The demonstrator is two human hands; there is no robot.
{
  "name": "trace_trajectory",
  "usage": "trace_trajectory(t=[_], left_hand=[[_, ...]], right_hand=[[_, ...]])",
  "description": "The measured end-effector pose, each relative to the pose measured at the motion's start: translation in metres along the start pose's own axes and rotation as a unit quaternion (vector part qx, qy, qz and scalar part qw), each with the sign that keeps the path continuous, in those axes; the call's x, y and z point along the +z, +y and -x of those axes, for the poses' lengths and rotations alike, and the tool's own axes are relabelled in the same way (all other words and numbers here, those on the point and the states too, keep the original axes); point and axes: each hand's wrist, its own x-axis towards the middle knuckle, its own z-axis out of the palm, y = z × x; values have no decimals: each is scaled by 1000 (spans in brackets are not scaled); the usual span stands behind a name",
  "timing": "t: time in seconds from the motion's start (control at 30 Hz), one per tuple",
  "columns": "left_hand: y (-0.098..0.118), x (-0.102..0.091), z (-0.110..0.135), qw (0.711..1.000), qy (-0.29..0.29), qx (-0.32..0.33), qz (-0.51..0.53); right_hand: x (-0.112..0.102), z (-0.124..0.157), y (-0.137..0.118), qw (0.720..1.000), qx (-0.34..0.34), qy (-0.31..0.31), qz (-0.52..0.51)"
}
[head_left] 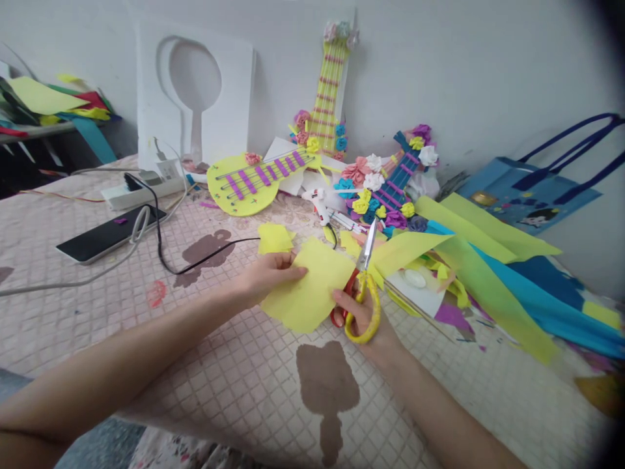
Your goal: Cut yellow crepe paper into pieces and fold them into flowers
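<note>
A piece of yellow crepe paper [312, 286] is held up over the table between both hands. My left hand [273, 277] pinches its left edge, thumb on top. My right hand [359, 312] has its fingers round a pair of scissors [364, 280] with yellow and red handles, and its thumb lies at the sheet's right edge. The scissors' blades point up and away from me and look nearly closed. Just beyond my left hand lies a small stack of yellow paper pieces [275, 238].
Behind the hands lie a glue gun [318, 203], a yellow paper guitar [247, 184] and a blue flowered one [398, 176]. Crepe strips [508, 299] cover the right. At left are a phone [110, 234], cables and a power strip [141, 192]. A blue bag [532, 192] stands back right.
</note>
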Motion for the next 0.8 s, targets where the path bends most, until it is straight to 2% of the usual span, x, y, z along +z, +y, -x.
trace_trajectory(t=[0.23,0.43,0.6,0.8], left_hand=[[-8,-4,-5,995,28,40,-82],[-7,0,-3,999,-15,31,36],[-6,4,-1,999,23,32,21],[-8,4,-1,999,3,32,41]], right_hand=[[3,4,-2,999,-25,42,21],[6,6,-7,997,-56,58,1],[7,7,-9,993,-72,90,1],[4,2,-6,992,-68,106,-13]])
